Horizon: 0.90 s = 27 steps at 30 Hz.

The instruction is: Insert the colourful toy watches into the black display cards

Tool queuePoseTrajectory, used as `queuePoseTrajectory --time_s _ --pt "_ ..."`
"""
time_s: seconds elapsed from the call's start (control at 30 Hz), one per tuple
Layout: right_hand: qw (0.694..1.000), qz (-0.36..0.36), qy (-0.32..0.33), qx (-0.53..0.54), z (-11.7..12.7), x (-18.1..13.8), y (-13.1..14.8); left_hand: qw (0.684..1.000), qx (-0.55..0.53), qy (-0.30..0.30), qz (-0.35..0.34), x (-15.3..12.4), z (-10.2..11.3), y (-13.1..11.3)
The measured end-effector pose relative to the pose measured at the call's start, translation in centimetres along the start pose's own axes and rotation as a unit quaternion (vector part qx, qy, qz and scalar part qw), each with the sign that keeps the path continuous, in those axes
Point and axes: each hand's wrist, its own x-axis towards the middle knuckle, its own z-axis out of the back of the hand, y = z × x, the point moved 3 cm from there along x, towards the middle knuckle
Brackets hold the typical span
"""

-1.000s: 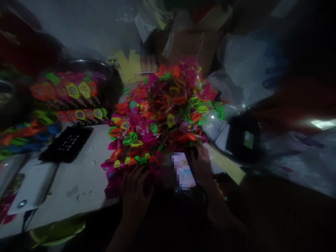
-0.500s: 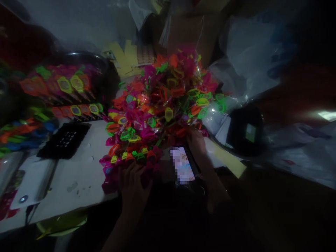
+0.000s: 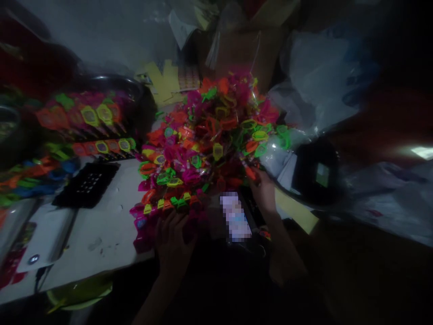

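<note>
A large heap of bright toy watches point(image 3: 218, 151) in orange, pink, green and yellow lies in front of me. My right hand point(image 3: 264, 192) is at the heap's near right edge, its fingers closed on an orange toy watch point(image 3: 250, 173). My left hand point(image 3: 172, 230) lies with fingers spread over pink plastic pieces point(image 3: 144, 224) at the near left of the heap. A row of small yellow, green and orange watches point(image 3: 174, 201) runs just beyond its fingertips. Dim light blurs the finger details.
A lit phone point(image 3: 235, 216) lies between my hands. At left are a black tray point(image 3: 88, 184), a white device point(image 3: 45, 239) and more watches point(image 3: 96, 115) in rows. A dark round basin point(image 3: 314, 176) stands right, beside a yellow card strip point(image 3: 297, 211). A cardboard box point(image 3: 237, 54) stands behind.
My right hand has drawn slightly back from the heap, and an orange watch now shows in its fingers. My left hand has stayed on the pink pieces. The view has shifted slightly.
</note>
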Motion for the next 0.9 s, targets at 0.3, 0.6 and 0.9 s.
queuePoseTrajectory --time_s 0.3,0.6,0.9 --pt "0.962 -0.048 0.248 0.099 6.0 -5.2 8.0 0.994 -0.071 0.073 -0.049 0.7 3.4 -1.9" --pt "0.913 -0.046 0.37 0.165 8.9 -9.6 13.3 0.915 -0.277 0.293 0.028 -0.5 3.2 -4.6" --pt "0.83 -0.171 0.406 0.343 2.1 -12.0 10.2 0.915 -0.225 0.334 -0.024 -0.6 2.5 -3.0"
